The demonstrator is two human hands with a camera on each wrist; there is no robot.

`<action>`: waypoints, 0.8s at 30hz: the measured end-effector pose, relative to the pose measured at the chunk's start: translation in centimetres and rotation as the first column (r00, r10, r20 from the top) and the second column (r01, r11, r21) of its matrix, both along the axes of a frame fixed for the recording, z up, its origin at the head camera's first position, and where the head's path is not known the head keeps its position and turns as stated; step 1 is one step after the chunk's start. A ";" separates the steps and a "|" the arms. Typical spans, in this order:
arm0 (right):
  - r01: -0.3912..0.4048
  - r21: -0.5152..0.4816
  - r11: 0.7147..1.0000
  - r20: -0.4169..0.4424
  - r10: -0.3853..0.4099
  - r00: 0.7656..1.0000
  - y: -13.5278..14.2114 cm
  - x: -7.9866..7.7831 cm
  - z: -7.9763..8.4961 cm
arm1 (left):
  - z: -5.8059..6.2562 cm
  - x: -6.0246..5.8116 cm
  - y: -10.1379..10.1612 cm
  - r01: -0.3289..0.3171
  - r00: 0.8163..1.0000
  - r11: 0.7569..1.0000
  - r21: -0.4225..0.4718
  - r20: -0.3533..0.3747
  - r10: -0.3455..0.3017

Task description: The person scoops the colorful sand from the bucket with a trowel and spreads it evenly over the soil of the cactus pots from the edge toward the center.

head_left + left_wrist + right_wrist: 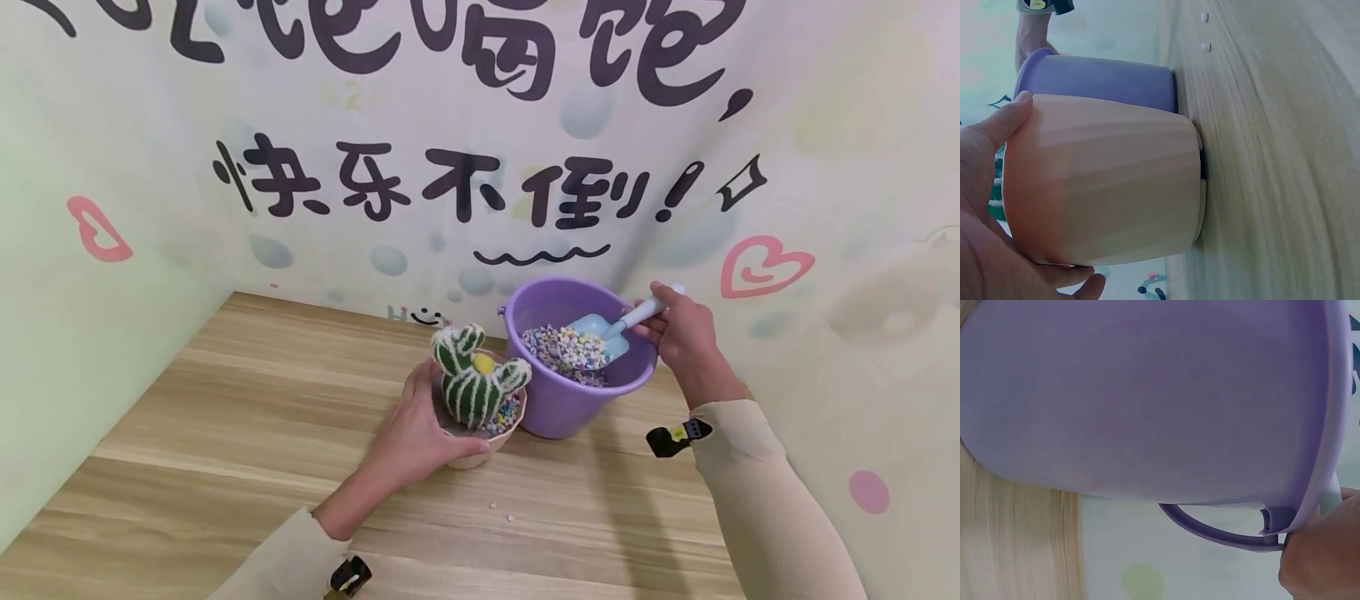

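Note:
In the head view my left hand (416, 425) grips a pale pink flowerpot (504, 438), thumb on the near side. A knitted green cactus (471, 398) with white stripes and a yellow tuft stands in it, with colourful pebbles (510, 410) at its right. In the left wrist view the flowerpot (1110, 181) stands on the table, with the left thumb on its rim. My right hand (686, 333) holds a light-blue toy shovel (641, 312) by its handle. The shovel's blade, heaped with small pale stones (581, 348), is inside the purple bucket (558, 410).
More coloured stones (542, 343) lie in the bucket, which stands close to the flowerpot's right side. The bucket's handle (1210, 534) hangs at its side. Two loose stones (510, 517) lie on the wooden table (225, 450). A printed cloth (337, 242) hangs behind.

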State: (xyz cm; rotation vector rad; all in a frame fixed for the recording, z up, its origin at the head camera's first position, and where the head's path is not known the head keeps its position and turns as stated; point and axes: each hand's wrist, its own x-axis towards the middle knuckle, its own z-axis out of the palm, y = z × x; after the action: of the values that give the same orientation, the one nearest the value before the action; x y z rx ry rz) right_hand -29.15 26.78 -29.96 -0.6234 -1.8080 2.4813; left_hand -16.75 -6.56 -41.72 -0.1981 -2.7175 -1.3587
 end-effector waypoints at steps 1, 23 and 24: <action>0.005 -0.016 1.000 -0.001 -0.005 1.000 0.0 0.0 0.0 | 0.0 0.0 0.0 -0.003 1.000 1.000 -0.008 0.001 0.003; 0.015 -0.342 0.940 -0.012 -0.021 1.000 1.3 2.3 -0.1 | -1.0 -1.9 -2.8 0.248 0.968 0.955 0.165 -0.014 -0.249; 0.012 -0.354 0.935 -0.018 -0.020 1.000 1.4 2.5 -0.1 | -1.0 -1.9 -2.7 0.241 0.970 0.956 0.170 -0.010 -0.243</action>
State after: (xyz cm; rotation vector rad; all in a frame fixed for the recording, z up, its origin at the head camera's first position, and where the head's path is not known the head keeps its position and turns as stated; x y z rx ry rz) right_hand -26.61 28.14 -30.02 -0.6133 -1.3469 2.8140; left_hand -18.62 -9.30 -42.69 -0.5250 -2.6360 -1.6500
